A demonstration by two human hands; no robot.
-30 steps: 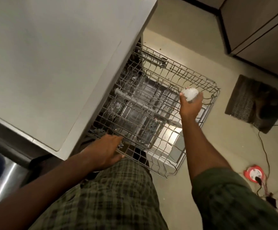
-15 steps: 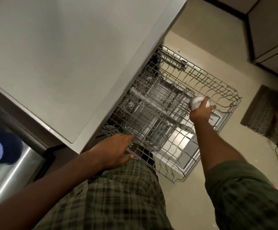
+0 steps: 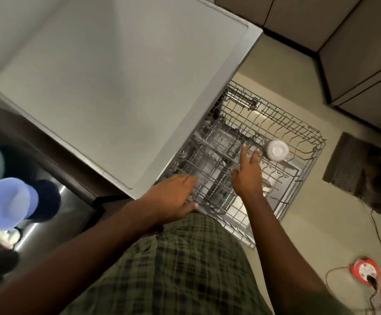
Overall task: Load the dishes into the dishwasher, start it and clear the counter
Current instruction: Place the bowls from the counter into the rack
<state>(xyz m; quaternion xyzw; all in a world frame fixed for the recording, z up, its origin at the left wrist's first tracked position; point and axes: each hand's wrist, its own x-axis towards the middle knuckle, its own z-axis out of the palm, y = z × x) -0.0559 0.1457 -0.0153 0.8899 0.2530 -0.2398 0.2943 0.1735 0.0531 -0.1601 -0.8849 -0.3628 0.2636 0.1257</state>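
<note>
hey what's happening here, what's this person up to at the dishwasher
A person is loading a dishwasher. The wire rack is pulled out over the floor, and a white cup sits upside down in it. The right hand is open just beside the cup, not gripping it. The left hand rests on the rack's near edge. More dishes, including a blue bowl, wait in the sink area at left.

Bowls (image 3: 5, 203) at left edge blurred, cut off; rack (image 3: 298, 178) partly under counter (image 3: 116, 87).
</note>
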